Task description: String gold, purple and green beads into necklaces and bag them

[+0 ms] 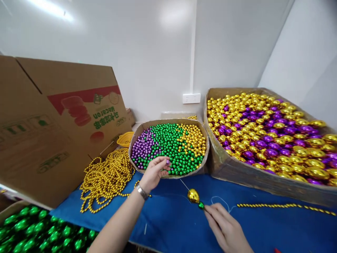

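Observation:
My left hand (154, 172) reaches over the near rim of a round cardboard tray (201, 170) of small purple, green and gold beads, and its fingertips pinch a purple bead (167, 162). My right hand (226, 228) rests low on the blue cloth (171, 218) with its fingers closed on a thin needle (184, 184) and string. A large gold bead (193, 195) and a small green bead (201, 205) are threaded on it just ahead of the fingers. A strung line of gold beads (284, 206) trails off to the right.
A big cardboard box (237, 172) of large gold and purple beads stands at the right. A heap of gold bead strands (107, 179) lies left of the tray, next to a small yellow basket (125, 138). A printed carton (58, 123) leans at left; large green beads (39, 232) fill the bottom-left corner.

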Action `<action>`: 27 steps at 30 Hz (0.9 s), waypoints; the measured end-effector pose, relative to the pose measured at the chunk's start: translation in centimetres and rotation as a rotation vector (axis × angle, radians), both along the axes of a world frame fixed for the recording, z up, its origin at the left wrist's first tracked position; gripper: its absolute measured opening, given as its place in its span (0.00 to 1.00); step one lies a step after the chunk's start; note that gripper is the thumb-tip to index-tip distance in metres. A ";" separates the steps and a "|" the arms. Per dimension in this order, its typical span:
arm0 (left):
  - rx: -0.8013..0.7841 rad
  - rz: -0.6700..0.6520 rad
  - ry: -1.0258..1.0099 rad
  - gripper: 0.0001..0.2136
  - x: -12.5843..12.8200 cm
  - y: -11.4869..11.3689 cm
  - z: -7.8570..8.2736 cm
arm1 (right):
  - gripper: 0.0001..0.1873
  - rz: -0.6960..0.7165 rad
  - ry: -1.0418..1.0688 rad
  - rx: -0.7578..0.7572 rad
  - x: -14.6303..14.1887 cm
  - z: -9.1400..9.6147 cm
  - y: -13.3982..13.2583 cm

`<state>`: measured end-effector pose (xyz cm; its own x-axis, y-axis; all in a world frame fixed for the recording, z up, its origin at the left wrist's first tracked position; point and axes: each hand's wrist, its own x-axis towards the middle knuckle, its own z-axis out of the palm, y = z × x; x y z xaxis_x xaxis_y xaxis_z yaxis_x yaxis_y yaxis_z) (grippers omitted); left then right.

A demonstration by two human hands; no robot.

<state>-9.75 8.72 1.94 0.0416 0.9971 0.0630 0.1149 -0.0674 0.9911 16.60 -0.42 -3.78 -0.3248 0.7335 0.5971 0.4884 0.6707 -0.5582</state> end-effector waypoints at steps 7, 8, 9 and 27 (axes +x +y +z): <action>-0.287 -0.118 -0.637 0.12 4.3 -4.0 -1.3 | 0.13 -0.047 -0.058 -0.002 0.0 0.3 -0.4; -0.285 -0.124 -0.639 0.12 4.4 -4.0 -1.4 | 0.13 -0.052 -0.063 0.003 0.1 0.3 -0.5; -0.279 -0.128 -0.638 0.12 4.5 -4.1 -1.5 | 0.13 -0.057 -0.070 0.006 0.2 0.3 -0.5; -0.078 -0.163 -0.366 0.12 4.1 -4.7 -1.5 | 0.17 -0.092 -0.221 0.047 1.4 -0.6 -0.8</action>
<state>-5.70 4.05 0.45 0.1888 0.9816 0.0275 -0.2519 0.0213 0.9675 18.04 -1.25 -4.43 -0.3841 0.7394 0.5529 0.6558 0.6400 -0.4004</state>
